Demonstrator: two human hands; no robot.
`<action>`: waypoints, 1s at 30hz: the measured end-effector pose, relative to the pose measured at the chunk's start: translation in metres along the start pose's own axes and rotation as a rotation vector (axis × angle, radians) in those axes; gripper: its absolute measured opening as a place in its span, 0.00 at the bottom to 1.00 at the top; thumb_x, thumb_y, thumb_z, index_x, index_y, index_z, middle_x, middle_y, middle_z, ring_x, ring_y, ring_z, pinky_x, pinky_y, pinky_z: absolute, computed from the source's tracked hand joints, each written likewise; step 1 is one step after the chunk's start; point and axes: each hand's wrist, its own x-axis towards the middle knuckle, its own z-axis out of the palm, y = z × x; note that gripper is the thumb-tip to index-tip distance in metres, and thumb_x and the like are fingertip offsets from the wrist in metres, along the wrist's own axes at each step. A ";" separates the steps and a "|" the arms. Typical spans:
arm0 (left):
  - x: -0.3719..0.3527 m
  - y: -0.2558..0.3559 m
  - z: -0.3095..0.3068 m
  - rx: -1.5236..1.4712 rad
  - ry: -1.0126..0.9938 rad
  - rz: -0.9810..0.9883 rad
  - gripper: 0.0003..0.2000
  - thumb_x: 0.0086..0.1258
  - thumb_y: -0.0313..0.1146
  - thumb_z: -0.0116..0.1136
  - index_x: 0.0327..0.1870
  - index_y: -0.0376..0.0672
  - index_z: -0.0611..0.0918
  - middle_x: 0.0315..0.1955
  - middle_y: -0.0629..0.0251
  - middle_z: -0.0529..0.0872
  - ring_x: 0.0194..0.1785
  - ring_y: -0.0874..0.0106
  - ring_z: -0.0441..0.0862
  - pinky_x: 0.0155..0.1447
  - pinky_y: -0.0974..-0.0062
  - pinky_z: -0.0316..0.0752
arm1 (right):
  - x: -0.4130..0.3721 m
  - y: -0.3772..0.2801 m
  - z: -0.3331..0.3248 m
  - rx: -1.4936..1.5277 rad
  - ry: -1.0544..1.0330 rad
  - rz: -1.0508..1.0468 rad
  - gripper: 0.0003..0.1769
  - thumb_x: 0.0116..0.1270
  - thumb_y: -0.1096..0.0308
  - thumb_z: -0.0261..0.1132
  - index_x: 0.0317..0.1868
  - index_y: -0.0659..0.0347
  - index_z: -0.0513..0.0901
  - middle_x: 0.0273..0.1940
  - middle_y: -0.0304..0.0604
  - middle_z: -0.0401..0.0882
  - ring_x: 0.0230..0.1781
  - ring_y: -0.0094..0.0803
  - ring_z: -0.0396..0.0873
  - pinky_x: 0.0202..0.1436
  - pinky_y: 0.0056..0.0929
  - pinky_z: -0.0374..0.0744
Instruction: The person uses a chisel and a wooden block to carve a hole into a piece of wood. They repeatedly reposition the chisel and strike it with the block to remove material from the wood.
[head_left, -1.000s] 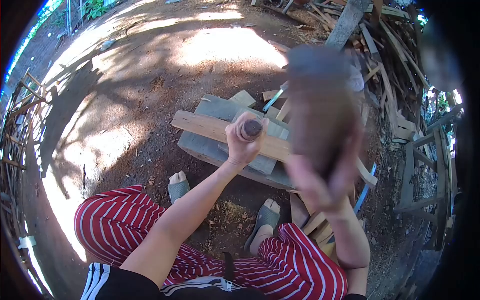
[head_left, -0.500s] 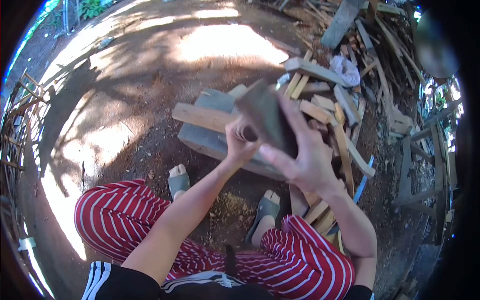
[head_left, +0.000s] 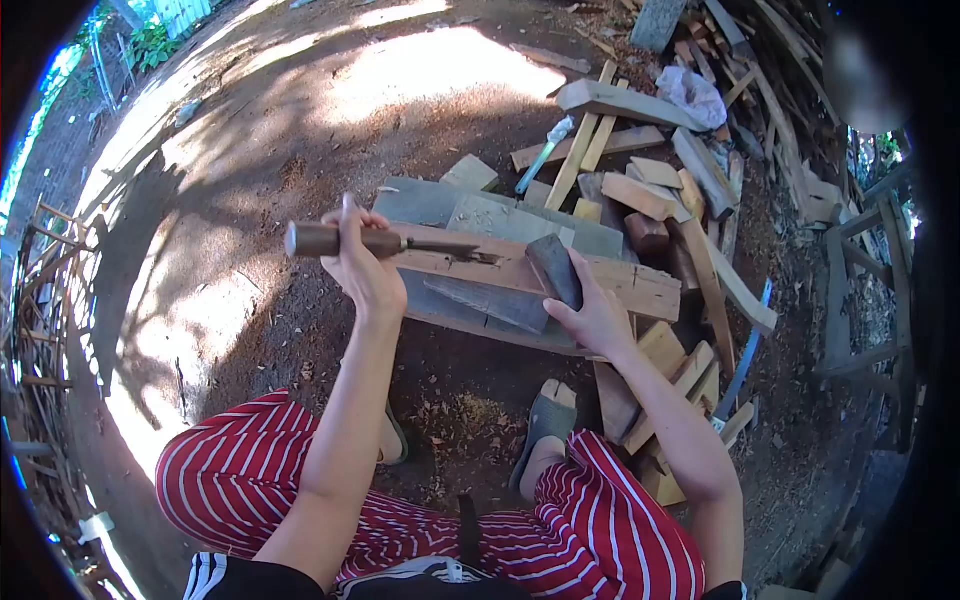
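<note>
My left hand (head_left: 370, 272) is closed round the wooden handle of a chisel (head_left: 318, 240). The chisel lies nearly level, its dark metal blade pointing right over a long wooden beam (head_left: 600, 280). Close to the blade's tip, a rough chipped notch shows in the beam. My right hand (head_left: 597, 318) grips a dark wooden block (head_left: 555, 270), thumb on the near side and fingers along the right. The block sits tilted over the beam, to the right of the notch. Under the beam are wide grey boards (head_left: 415, 205).
Wood offcuts (head_left: 660, 350) lie heaped to the right, with a handsaw's blue blade (head_left: 745, 350) beside them. A green-handled tool (head_left: 545, 155) rests beyond the boards. Farther back are a crumpled plastic bag (head_left: 692, 97) and a wood pile. A wooden frame (head_left: 865, 300) stands far right.
The dark block in my right hand has come down from in front of my left hand to the beam. My left hand has moved left, and the chisel's blade now shows.
</note>
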 end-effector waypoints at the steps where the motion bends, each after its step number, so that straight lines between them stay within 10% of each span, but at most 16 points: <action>1: 0.006 0.000 0.003 -0.017 -0.032 -0.005 0.11 0.74 0.35 0.62 0.33 0.48 0.71 0.27 0.69 0.74 0.31 0.75 0.74 0.38 0.71 0.73 | -0.001 0.003 0.003 -0.050 0.010 -0.014 0.49 0.60 0.46 0.66 0.78 0.42 0.53 0.43 0.62 0.85 0.46 0.61 0.84 0.51 0.52 0.79; 11: 0.017 -0.007 0.064 0.193 -0.385 0.265 0.18 0.74 0.48 0.61 0.34 0.45 0.71 0.13 0.70 0.77 0.11 0.78 0.72 0.18 0.79 0.70 | -0.001 0.010 0.011 -0.069 0.106 -0.119 0.47 0.60 0.48 0.66 0.77 0.43 0.55 0.39 0.62 0.85 0.41 0.61 0.84 0.48 0.53 0.81; 15: 0.022 -0.009 0.070 0.300 -0.561 0.290 0.16 0.76 0.48 0.58 0.36 0.43 0.75 0.18 0.69 0.80 0.19 0.81 0.77 0.23 0.80 0.73 | -0.002 0.008 0.008 -0.073 0.080 -0.085 0.47 0.60 0.48 0.66 0.77 0.43 0.55 0.40 0.62 0.85 0.41 0.61 0.84 0.48 0.53 0.81; 21: 0.038 -0.003 0.082 0.186 -0.633 -0.183 0.26 0.65 0.60 0.65 0.35 0.42 0.77 0.21 0.68 0.77 0.21 0.80 0.76 0.21 0.80 0.74 | -0.002 0.009 0.009 -0.068 0.104 -0.114 0.47 0.60 0.48 0.67 0.77 0.44 0.55 0.40 0.61 0.85 0.41 0.60 0.85 0.48 0.53 0.81; 30: 0.034 -0.008 0.099 0.356 -0.777 0.180 0.27 0.74 0.57 0.55 0.25 0.38 0.77 0.14 0.65 0.77 0.14 0.75 0.76 0.18 0.78 0.70 | -0.002 0.008 0.009 -0.061 0.114 -0.133 0.47 0.60 0.49 0.67 0.77 0.45 0.55 0.39 0.61 0.85 0.41 0.60 0.85 0.48 0.52 0.80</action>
